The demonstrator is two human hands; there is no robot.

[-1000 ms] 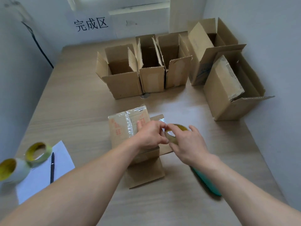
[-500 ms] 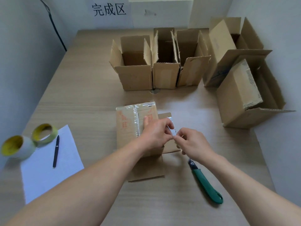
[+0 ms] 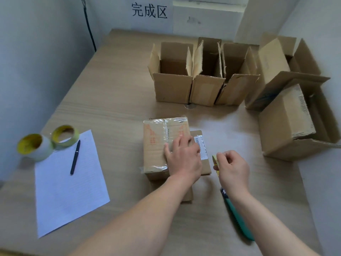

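Now, box (image 3: 156,143): it sits in the middle of the table (image 3: 110,93), close to the person. Shiny clear tape runs down its top. A side flap (image 3: 202,145) with a white label sticks out on the right.
Left hand (image 3: 182,156): it lies flat on top of the box, near the right edge. Its fingers are spread a little and press down.
Right hand (image 3: 231,169): its fingers are curled and pinch a tape roll (image 3: 215,160). Only the roll's yellow edge shows. It is just beside the flap and does not touch the box.
Step, I think: sticking on tape to shut the box.
Loose tape end: I cannot see it.
Knife (image 3: 238,218): a green one lies on the table, right under the right arm.
Tape trouble: if the end flops, it may stick to itself or go on crooked and wrinkly.
Box trouble: if the left hand lifts too soon, the pull of the tape may slide the box or let the flap pop up.
Knife trouble: the right arm may bump it when it moves. Then it could slide away or hurt someone.
Other things: a paper (image 3: 64,182) with a pen (image 3: 75,157) and two spare rolls (image 3: 65,134) lie far left. Open boxes (image 3: 173,76) stand at the back, well apart.
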